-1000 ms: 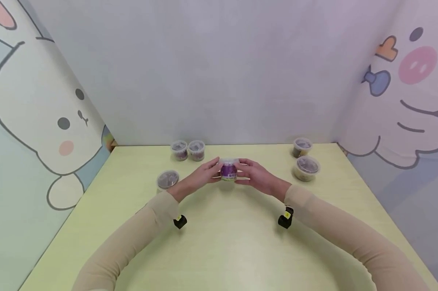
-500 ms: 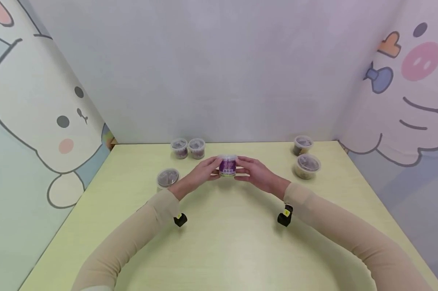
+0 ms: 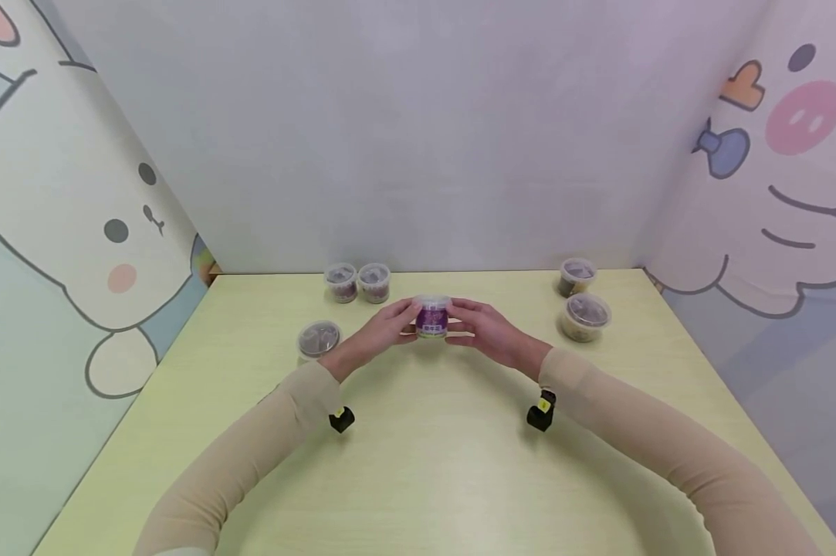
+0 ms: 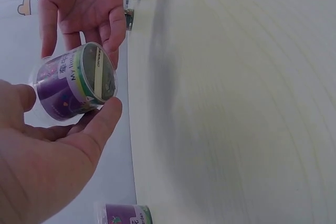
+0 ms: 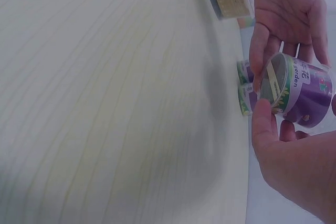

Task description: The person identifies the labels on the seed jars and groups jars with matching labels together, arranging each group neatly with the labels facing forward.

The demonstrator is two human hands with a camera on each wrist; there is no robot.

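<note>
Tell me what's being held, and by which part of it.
A purple-labelled cup, held by its opposite sides between the left hand and right hand.

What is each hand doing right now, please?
Left hand: holding the purple-labelled cup by one side.
Right hand: holding the same cup by the other side.

The head camera looked forward and down from the person's side of the purple cup [image 3: 432,318], far enough back to take in both arms [image 3: 640,425] and the tabletop [image 3: 445,455] around it. The left wrist camera [image 3: 342,419] sat close, left of the cup, facing past it to the right hand [image 3: 492,333]; the right wrist camera [image 3: 540,415], close on its right, faced the left hand [image 3: 379,333] beyond it. Both wrist views shared the cup's base.
</note>
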